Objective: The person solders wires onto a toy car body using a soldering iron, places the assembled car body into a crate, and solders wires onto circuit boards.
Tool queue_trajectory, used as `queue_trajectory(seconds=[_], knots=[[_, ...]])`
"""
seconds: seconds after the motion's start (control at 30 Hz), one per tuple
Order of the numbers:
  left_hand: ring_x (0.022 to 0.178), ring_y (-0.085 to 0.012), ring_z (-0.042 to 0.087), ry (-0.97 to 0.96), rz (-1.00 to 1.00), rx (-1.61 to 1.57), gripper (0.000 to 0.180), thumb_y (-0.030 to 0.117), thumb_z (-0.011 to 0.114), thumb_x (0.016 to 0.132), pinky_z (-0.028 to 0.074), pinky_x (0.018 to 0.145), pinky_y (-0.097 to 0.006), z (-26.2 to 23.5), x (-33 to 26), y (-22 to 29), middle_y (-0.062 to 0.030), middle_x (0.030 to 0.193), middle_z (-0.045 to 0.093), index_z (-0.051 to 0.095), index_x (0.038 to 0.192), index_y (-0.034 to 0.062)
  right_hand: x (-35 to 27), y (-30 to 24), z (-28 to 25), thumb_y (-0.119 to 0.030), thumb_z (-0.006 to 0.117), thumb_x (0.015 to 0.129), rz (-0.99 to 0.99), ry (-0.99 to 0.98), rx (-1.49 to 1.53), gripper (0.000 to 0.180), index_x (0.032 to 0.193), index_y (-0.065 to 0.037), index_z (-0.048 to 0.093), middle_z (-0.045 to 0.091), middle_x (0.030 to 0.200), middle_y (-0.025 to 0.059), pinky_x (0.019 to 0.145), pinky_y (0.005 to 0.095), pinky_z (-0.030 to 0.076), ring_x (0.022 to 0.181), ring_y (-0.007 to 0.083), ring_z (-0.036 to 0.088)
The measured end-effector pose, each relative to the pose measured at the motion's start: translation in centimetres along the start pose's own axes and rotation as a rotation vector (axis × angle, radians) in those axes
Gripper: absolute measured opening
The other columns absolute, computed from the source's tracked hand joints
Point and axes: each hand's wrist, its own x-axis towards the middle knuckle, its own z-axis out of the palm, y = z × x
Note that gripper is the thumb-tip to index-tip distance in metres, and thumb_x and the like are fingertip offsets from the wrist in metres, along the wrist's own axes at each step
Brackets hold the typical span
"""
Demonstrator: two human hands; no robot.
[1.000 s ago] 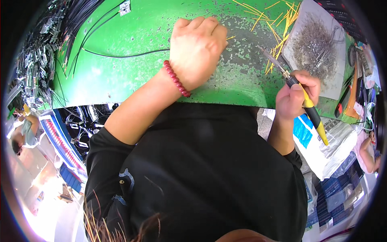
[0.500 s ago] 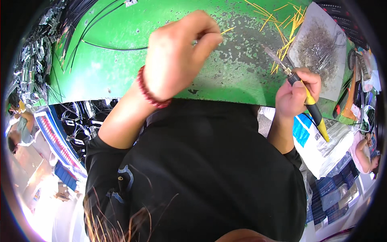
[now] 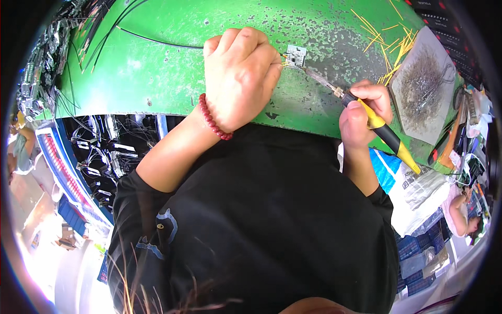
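My left hand [image 3: 241,78], with a red bead bracelet at its wrist, is closed over the green bench top. A thin black cable [image 3: 159,41] runs into it from the left. At its fingertips lies a small white circuit board [image 3: 296,55], with short thin wires, one yellowish, between fingers and board. My right hand [image 3: 364,112] grips a yellow and black soldering iron [image 3: 386,134]. The iron's tip points left and meets or nearly meets the board's lower edge. My left fingers hide the cable's end.
Cut yellow wires [image 3: 401,49] are scattered at the far right, beside a grey plate [image 3: 413,118] covered in dark residue. More black cables [image 3: 102,39] and a heap of small electronic parts [image 3: 39,73] occupy the left. A white plastic bag [image 3: 418,201] is below the bench's right edge.
My left hand has turned knuckles-up and lowered, and a white circuit board now lies by its fingertips. The soldering iron has moved left, bringing its tip to the board.
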Motion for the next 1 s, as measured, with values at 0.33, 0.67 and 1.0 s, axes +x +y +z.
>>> queue_trajectory(seconds=[0.33,0.67,1.0], knots=[[0.085,-0.0223,0.056,0.003,0.003,-0.002,0.012,0.009,0.072,0.070,0.039,0.076,-0.036,0.3,0.0,-0.1,-0.0018,0.090,0.057,0.063,0.077,0.0123,0.1,0.1,0.3,-0.019,0.071,0.080,-0.011,-0.032,-0.075,0.026,0.087,0.001,0.056,0.050,0.073,0.0021,0.055,0.0242,0.032,0.062,0.0083,0.042],[0.085,-0.0213,0.055,-0.011,-0.005,-0.015,0.012,0.009,0.072,0.070,0.038,0.076,-0.036,0.4,0.1,-0.1,-0.0006,0.090,0.057,0.063,0.078,0.0128,0.3,-0.1,0.2,-0.016,0.071,0.080,0.018,-0.078,-0.089,0.023,0.087,0.001,0.056,0.051,0.073,0.0024,0.055,0.0241,0.033,0.062,0.0081,0.043],[0.083,-0.0232,0.055,-0.006,-0.015,0.015,0.013,0.010,0.071,0.068,0.038,0.074,-0.038,-0.3,0.1,-0.3,-0.0019,0.090,0.058,0.062,0.076,0.0125,1.0,-0.8,1.9,-0.020,0.064,0.091,0.135,-0.157,-0.138,0.044,0.126,0.001,0.048,0.069,0.092,0.0193,0.059,0.0260,0.047,0.063,0.0132,0.057]])
